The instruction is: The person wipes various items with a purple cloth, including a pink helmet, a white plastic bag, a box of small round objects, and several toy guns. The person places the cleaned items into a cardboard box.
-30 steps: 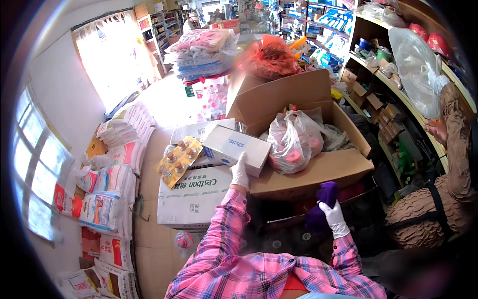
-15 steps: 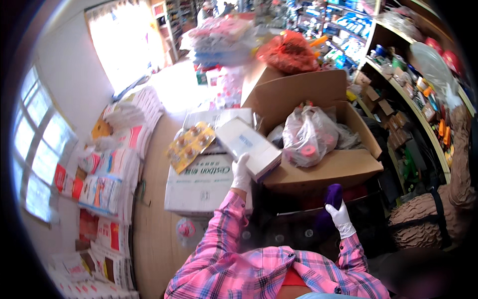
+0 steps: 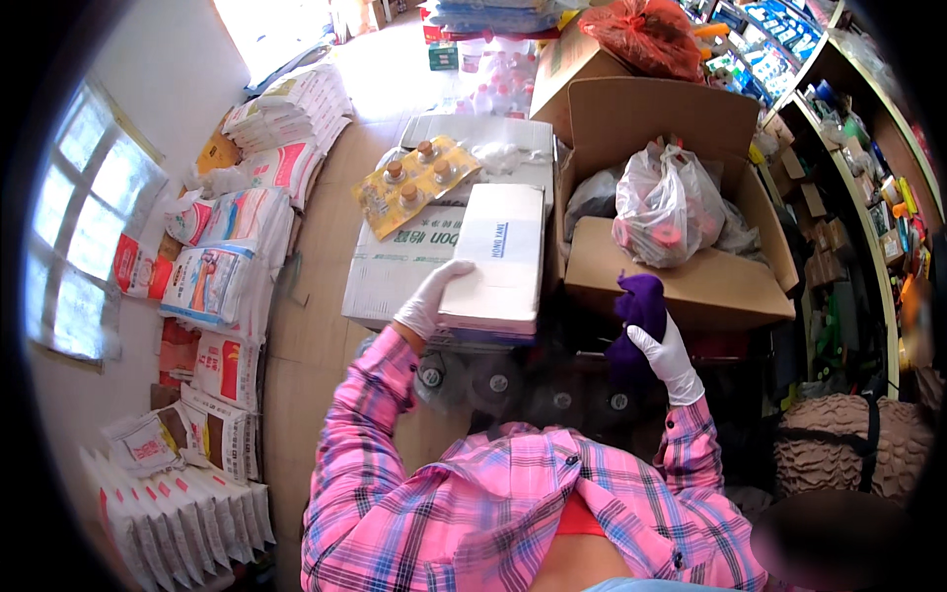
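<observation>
My left hand [image 3: 431, 301], in a white glove, grips the left side of a flat white box [image 3: 498, 252] with blue print. The box rests over the right part of a larger white carton [image 3: 380, 281]. My right hand [image 3: 673, 363], also gloved, is closed round a bunched purple cloth [image 3: 643, 311] at the front of an open brown cardboard box [image 3: 681, 296]. A gold blister-like sheet [image 3: 414, 187] with several brown-capped pieces lies on the cartons, left of the white box.
In the brown box sits a white plastic bag [image 3: 671, 212] with reddish things inside. A red bag [image 3: 646, 39] is behind it. Clear bottles [image 3: 498, 383] stand below my hands. Stacked packages [image 3: 212, 286] line the left wall; crowded shelves [image 3: 858, 178] run along the right.
The white box has turned from slanted to nearly straight, with my left hand still on its left side. My right hand has raised the purple cloth toward the brown box's front. The view has shifted.
</observation>
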`<action>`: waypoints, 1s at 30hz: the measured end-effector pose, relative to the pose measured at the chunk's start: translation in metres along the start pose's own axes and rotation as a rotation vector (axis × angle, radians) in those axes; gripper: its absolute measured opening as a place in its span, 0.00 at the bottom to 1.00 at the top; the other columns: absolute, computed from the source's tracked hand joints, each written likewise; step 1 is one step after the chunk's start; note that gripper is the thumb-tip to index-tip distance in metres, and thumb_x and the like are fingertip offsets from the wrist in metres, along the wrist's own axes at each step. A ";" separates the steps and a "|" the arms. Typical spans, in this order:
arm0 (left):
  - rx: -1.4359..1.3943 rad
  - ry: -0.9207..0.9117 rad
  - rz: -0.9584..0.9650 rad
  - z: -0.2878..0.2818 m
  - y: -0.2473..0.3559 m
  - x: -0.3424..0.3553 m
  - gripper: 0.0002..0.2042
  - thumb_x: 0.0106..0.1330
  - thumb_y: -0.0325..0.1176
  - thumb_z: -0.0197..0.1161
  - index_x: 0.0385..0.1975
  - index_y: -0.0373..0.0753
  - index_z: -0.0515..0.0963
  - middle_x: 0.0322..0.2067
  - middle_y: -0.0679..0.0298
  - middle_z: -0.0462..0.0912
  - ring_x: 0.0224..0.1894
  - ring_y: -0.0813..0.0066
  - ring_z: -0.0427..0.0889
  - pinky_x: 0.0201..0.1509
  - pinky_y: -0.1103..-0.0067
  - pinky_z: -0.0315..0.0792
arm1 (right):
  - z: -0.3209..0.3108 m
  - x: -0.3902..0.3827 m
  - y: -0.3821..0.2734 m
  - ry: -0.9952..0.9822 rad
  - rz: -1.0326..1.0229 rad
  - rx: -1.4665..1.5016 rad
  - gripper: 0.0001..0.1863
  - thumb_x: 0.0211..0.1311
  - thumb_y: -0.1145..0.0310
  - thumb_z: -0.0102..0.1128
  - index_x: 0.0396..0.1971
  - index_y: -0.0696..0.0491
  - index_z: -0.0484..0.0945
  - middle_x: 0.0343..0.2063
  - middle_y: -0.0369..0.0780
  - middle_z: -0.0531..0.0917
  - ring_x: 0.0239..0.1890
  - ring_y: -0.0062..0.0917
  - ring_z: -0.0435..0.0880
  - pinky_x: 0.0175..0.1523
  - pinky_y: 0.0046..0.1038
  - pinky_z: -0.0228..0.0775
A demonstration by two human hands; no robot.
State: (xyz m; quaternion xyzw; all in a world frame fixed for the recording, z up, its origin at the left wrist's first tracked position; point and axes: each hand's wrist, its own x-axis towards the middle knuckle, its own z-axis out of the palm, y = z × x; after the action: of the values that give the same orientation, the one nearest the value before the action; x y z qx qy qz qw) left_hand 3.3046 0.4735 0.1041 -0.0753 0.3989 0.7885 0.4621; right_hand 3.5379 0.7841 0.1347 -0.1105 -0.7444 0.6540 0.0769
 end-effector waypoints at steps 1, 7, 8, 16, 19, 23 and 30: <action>0.077 -0.038 -0.010 -0.017 0.007 -0.001 0.23 0.61 0.38 0.62 0.52 0.31 0.72 0.44 0.56 0.81 0.44 0.66 0.82 0.51 0.72 0.76 | 0.009 0.002 -0.009 -0.061 0.010 0.005 0.28 0.63 0.69 0.63 0.61 0.59 0.65 0.51 0.37 0.77 0.53 0.21 0.75 0.59 0.26 0.65; 0.809 -0.200 0.023 -0.082 0.075 0.004 0.25 0.59 0.35 0.63 0.56 0.32 0.72 0.47 0.61 0.79 0.45 0.76 0.79 0.52 0.78 0.72 | 0.081 0.049 -0.055 -0.303 -0.013 0.023 0.21 0.65 0.63 0.58 0.53 0.60 0.71 0.41 0.35 0.80 0.44 0.17 0.75 0.53 0.24 0.68; 0.968 -0.165 0.010 -0.088 0.085 0.006 0.24 0.58 0.36 0.65 0.55 0.33 0.73 0.47 0.61 0.79 0.47 0.76 0.78 0.54 0.78 0.71 | 0.098 0.064 -0.059 -0.321 -0.043 0.077 0.20 0.66 0.62 0.57 0.51 0.60 0.72 0.39 0.35 0.80 0.42 0.17 0.75 0.51 0.24 0.69; 0.825 0.591 0.789 -0.124 0.035 -0.065 0.19 0.60 0.32 0.66 0.48 0.33 0.70 0.37 0.64 0.77 0.35 0.78 0.77 0.39 0.81 0.74 | 0.166 0.177 -0.076 -0.130 -0.211 -1.018 0.40 0.59 0.36 0.52 0.57 0.58 0.70 0.52 0.54 0.75 0.53 0.48 0.75 0.56 0.41 0.68; 0.207 0.507 0.569 -0.117 -0.022 -0.086 0.18 0.63 0.30 0.66 0.48 0.38 0.67 0.36 0.65 0.75 0.30 0.81 0.76 0.30 0.83 0.76 | 0.184 0.218 -0.024 -0.034 -0.538 -1.232 0.37 0.64 0.43 0.49 0.64 0.55 0.64 0.58 0.55 0.70 0.58 0.50 0.69 0.59 0.42 0.64; 0.074 0.428 0.505 -0.093 -0.057 -0.079 0.31 0.64 0.27 0.63 0.64 0.39 0.54 0.42 0.59 0.73 0.39 0.71 0.80 0.41 0.72 0.82 | 0.216 0.213 -0.006 -0.042 -0.661 -1.391 0.24 0.62 0.57 0.53 0.57 0.48 0.72 0.51 0.42 0.77 0.44 0.36 0.75 0.48 0.36 0.69; 0.064 0.387 0.594 -0.109 -0.064 -0.066 0.34 0.60 0.21 0.63 0.64 0.38 0.53 0.45 0.60 0.74 0.47 0.67 0.79 0.45 0.68 0.81 | 0.300 0.114 -0.024 -0.445 -0.873 -1.041 0.20 0.48 0.64 0.60 0.45 0.47 0.77 0.39 0.38 0.77 0.35 0.32 0.77 0.41 0.32 0.70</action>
State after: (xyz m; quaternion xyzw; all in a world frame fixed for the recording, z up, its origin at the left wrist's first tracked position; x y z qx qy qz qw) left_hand 3.3650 0.3699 0.0276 -0.0895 0.5080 0.8466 0.1308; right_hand 3.3493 0.5247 0.1158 0.3112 -0.9342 0.1306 0.1155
